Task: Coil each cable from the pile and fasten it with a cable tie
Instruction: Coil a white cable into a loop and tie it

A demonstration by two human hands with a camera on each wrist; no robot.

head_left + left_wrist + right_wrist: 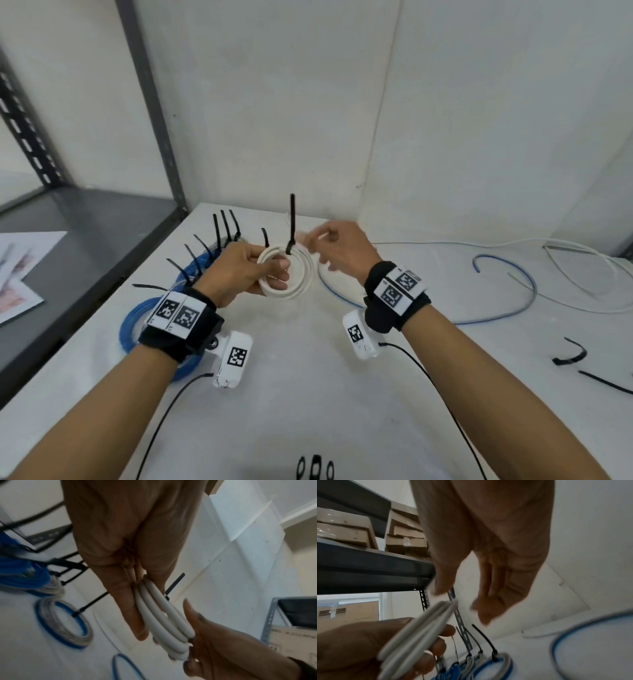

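Gripping the white coil, the left hand should hold firm; the right hand, loosely open and empty, should cinch the upright cable tie.

The left hand reaches down the middle of the left wrist view, its fingers and thumb closed around a white coiled cable whose loops lie side by side. A black cable tie sticks up from behind the coil, beside the thumb. The right hand comes in from the lower right, its fingers at the coil's lower end. On the white table to the left lie blue and grey coils, already bound, their black tie tails pointing outward. A loose blue cable curves at the bottom edge. A grey metal shelf post stands at right.
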